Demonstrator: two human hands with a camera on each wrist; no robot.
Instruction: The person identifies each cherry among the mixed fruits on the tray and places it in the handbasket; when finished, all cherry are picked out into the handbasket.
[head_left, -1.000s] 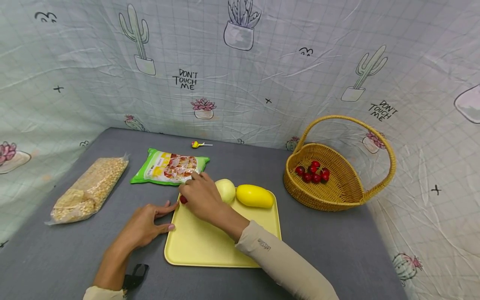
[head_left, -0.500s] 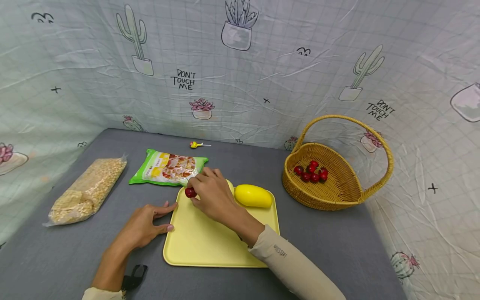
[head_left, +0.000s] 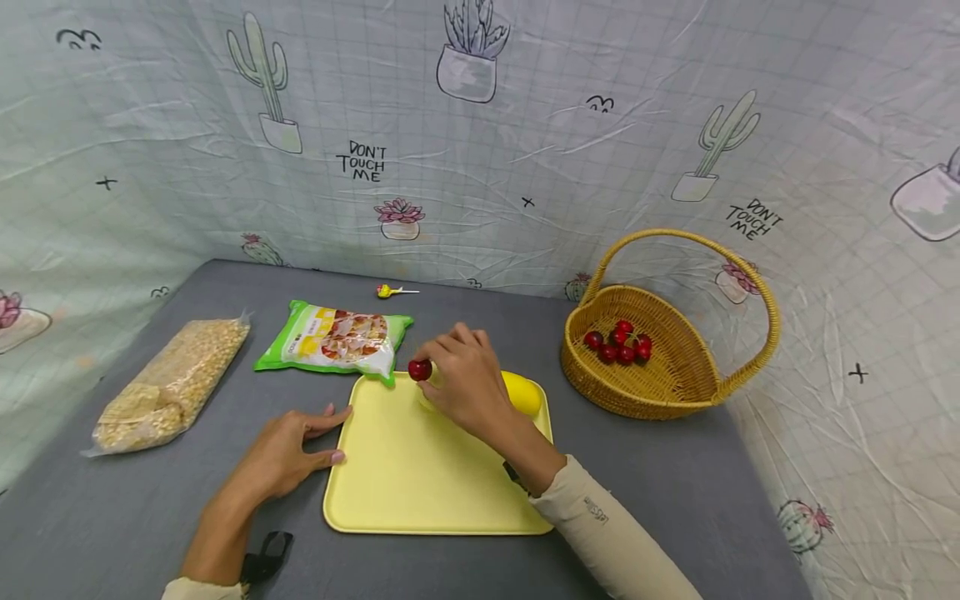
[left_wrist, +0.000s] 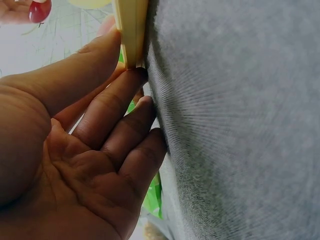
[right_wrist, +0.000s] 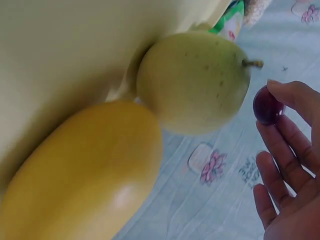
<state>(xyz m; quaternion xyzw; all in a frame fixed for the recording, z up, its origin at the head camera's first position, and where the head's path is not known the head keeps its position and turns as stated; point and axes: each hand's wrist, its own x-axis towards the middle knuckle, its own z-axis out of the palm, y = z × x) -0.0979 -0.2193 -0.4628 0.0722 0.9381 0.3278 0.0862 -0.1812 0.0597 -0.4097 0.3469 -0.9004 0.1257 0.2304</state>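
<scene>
A dark red cherry is pinched between the thumb and fingertips of my right hand, raised above the far part of the yellow tray. In the right wrist view, a pale green pear with a short stem and a yellow mango lie side by side on the tray. From the head view the right hand hides most of the pear and part of the mango. My left hand touches the tray's left rim with thumb and forefinger spread apart, its fingers mostly straight.
Right of the tray stands a wicker basket with several cherries inside. A green-edged food bag lies against the tray's far left corner. Farther left is a clear bag of corn kernels; a lollipop lies at the back.
My right hand has carried the cherry from the tray's far left corner rightward and upward, now covering the pear. The left hand stays at the rim.
</scene>
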